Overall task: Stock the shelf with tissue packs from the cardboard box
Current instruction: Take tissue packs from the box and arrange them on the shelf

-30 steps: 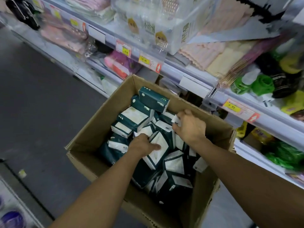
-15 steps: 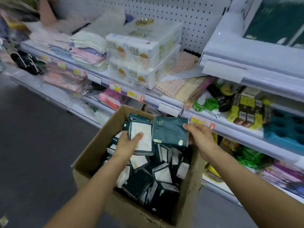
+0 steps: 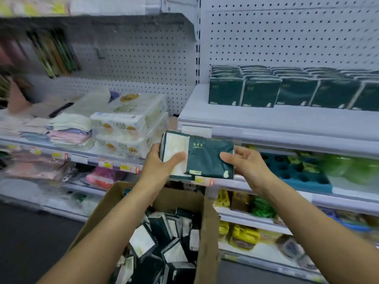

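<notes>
Left hand [image 3: 159, 162] grips the white-faced end and right hand [image 3: 245, 163] the dark end of the soft, dark green plastic-wrapped tissue packs [image 3: 196, 155] (likely two, side by side), held above the open brown cardboard box [image 3: 207, 226], below the white metal shelf [image 3: 266, 117]. Judged light, squashy, slick-filmed; hold by the ends. Pack count, print and left-hand goods are blurred; the shelf's row runs off-frame right.

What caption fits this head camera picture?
Both hands lift dark green tissue packs from the cardboard box toward the shelf.
</notes>
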The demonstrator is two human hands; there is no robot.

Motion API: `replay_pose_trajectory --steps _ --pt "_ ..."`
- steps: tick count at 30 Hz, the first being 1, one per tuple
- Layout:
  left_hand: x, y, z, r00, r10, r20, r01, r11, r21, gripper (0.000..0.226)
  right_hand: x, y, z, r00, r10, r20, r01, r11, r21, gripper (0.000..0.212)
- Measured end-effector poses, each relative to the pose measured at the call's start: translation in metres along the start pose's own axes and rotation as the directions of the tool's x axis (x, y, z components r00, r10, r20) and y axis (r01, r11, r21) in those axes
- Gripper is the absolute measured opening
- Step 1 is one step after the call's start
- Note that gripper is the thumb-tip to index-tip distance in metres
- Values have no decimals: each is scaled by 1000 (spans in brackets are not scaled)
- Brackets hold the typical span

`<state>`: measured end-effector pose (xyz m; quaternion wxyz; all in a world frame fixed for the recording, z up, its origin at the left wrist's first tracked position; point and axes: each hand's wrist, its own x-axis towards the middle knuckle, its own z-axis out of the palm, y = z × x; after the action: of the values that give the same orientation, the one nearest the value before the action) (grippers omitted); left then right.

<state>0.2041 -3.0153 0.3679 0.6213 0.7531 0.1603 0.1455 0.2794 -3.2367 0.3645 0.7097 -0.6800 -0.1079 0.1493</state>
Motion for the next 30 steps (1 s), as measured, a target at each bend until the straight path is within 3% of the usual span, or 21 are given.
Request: replay_pose_trajectory --steps 2,8,11,15,20,27,30 --pt "10 22 13 998 63 18 -63 998 23 60 4 -18 -16 999 -33 -21 34 999 22 21" --pt "40 66 72 995 97 18 -95 990 -101 50 19 -71 -95 967 -194 -168 195 981 -7 50" --pt "58 80 105 995 97 16 -93 985 -147 39 32 -87 -148 922 -263 -285 249 965 -87 26" --pt "82 95 140 992 118 46 -115 990 -79 38 50 -93 -208 874 -297 -383 228 949 -217 21" --pt "105 105 176 990 110 92 -107 994 -35 46 79 -85 -253 862 -304 -406 188 935 -301 20" --pt "120 110 213 988 69 141 -61 996 -61 43 115 -84 -274 850 -350 -394 137 868 -477 40" --pt "126 109 223 987 47 154 -37 997 -69 48 131 -87 -274 835 -373 -405 128 847 -516 34"
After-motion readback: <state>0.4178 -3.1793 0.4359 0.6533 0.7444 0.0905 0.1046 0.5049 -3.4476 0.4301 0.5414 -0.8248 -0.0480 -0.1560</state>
